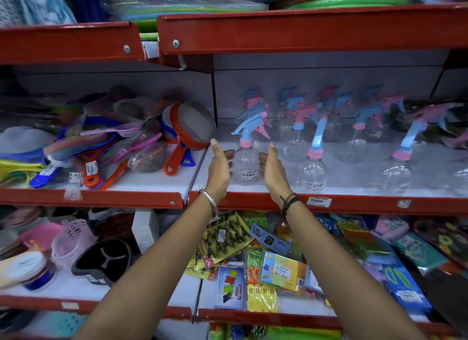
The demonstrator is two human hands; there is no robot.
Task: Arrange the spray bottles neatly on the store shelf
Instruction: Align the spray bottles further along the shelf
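Left hand (219, 166) and right hand (272, 168) open wide, cupped either side of a clear spray bottle (245, 160), holding nothing; contact unclear. Standing upright near the shelf (354, 200) front edge, at its left end. Behind and rightward, more bottles (312, 160) in loose rows, some leaning: straightening probably partly done. Sieves (188, 134) heaped just left, beyond the divider.

red-rimmed sieve (188, 127) at right end of left shelf bay, leaning on heap of coloured strainers (109, 139) | price tag (319, 202) on red front lip of middle shelf | pink basket (72, 241) and black lid (102, 260) on lower left shelf | packets of pegs (260, 296) on lower right shelf
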